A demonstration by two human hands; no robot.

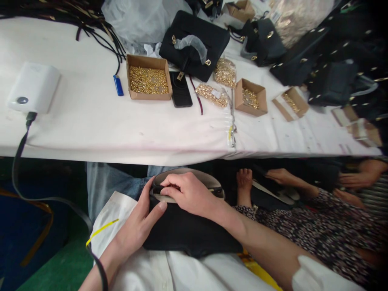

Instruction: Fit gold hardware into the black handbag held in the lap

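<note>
A black handbag (188, 232) lies on my lap, its open top with a pale lining (189, 173) facing the table. My left hand (141, 220) grips the bag's left side, thumb along the rim. My right hand (188, 192) curls over the top edge, fingers pinched on a small dark part at the rim that I cannot make out. White cloth (121, 210) covers my lap under the bag.
A white table (91, 117) carries cardboard boxes of gold hardware (148, 79), a black phone (180, 89), a blue lighter (118, 85), a white power bank (33, 87) with a cable, and black handbags (194, 42). Another person's arms (287, 180) are at right.
</note>
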